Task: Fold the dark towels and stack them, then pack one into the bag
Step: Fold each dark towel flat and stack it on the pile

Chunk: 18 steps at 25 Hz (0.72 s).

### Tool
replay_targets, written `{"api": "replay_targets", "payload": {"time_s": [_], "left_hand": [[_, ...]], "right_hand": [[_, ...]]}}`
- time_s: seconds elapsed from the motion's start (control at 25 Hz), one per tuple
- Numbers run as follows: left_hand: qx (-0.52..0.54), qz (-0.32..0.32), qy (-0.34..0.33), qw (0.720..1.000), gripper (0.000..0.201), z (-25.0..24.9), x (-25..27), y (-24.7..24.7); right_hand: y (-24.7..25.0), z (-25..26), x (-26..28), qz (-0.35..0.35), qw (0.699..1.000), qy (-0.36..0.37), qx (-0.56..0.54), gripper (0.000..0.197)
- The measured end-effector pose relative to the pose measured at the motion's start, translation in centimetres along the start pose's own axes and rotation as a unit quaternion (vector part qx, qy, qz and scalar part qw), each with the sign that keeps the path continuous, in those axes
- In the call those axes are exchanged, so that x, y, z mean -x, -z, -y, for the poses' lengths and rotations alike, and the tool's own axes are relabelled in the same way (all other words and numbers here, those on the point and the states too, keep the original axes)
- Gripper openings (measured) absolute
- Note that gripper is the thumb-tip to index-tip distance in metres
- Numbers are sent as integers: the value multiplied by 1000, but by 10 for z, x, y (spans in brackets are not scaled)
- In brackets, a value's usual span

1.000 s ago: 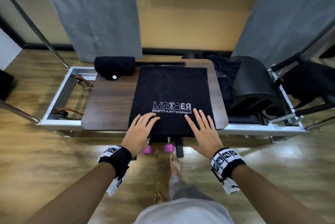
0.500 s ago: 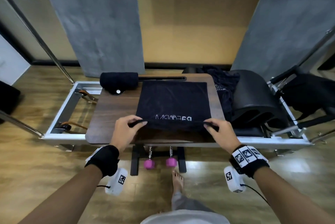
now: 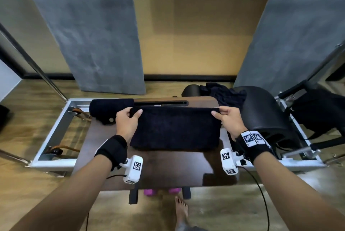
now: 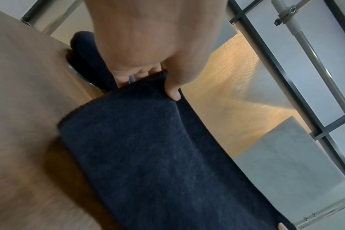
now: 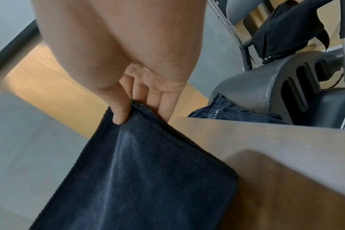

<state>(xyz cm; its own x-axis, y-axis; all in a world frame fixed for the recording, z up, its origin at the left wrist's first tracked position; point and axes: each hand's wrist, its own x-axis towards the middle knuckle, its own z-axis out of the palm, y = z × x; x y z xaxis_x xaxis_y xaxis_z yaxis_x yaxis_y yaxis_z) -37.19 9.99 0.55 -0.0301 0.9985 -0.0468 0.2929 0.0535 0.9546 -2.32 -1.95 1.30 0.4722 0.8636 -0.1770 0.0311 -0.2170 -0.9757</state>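
Both hands, the left hand [image 3: 127, 122] and right hand [image 3: 228, 119], pinch the dark towel [image 3: 175, 130] by its doubled corners at the worktop's [image 3: 168, 167] far edge, apparently aligning edges for a square fold.

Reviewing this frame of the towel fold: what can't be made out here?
- The bag: none can be identified in any view; a dark shape at far right is cut by the head view's edge.
- Printed logo on the dark towel: hidden, folded inside.
- Left hand fingers: under the towel corner in the head view.
- Crumpled dark cloth: its print is too small to read.
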Motion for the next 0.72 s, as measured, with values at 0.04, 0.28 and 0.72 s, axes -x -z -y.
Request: {"api": "replay_targets", "payload": {"time_s": [0.04,0.28,0.72], "left_hand": [[-8,-2,7,1000,25,0,-13,-8],[-87,0,43,995,21,1,-62,-46],[-233,316,-151,907,24,18,25,-94]], "right_hand": [[-2,0,-16,0,1000,-14,5,9],[-11,-14,-80,-86,987,-52,123,14],[-40,-26,-50,44,921,84,377,19]]}}
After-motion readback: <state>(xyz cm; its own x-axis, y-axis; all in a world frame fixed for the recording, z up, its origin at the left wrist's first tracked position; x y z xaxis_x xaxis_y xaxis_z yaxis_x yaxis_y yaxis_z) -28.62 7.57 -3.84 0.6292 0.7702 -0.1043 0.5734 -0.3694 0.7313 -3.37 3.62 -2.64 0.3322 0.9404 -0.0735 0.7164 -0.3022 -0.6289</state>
